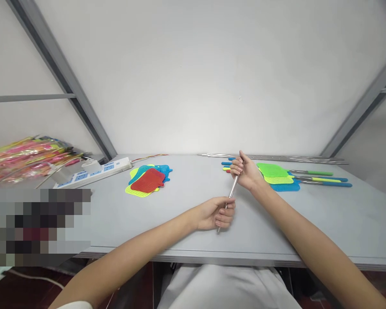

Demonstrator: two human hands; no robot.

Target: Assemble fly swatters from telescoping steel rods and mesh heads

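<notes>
Gripping one silver rod (233, 187) between us and the table (193, 184), we have both hands clamped on it. Our left hand (212, 213) is wrapped around its near part, fingers curled over and the thumb laid across, with the near end poking out below the fist. Our right hand (248, 175) closes on the far part, fingers folded around it and the thumb pointing up and away. The rod slants from near left to far right, a bare stretch showing between our fists; we cannot tell whether its near tip touches the tabletop.

To the left of our hands we see a pile of mesh paddles: a red paddle (148, 180) on top, with blue and yellow ones under it. Just right of our right hand lies another pile, a green paddle (272, 170) uppermost over yellow and blue. Further right are handles (336, 185) in green, yellow and blue, on thin metal shafts. Along the far edge stretch long metal rods (296, 159). At the far left sit a white power strip (104, 170) with plugs in it and a heap of clear bags (35, 152) with bright contents.
</notes>
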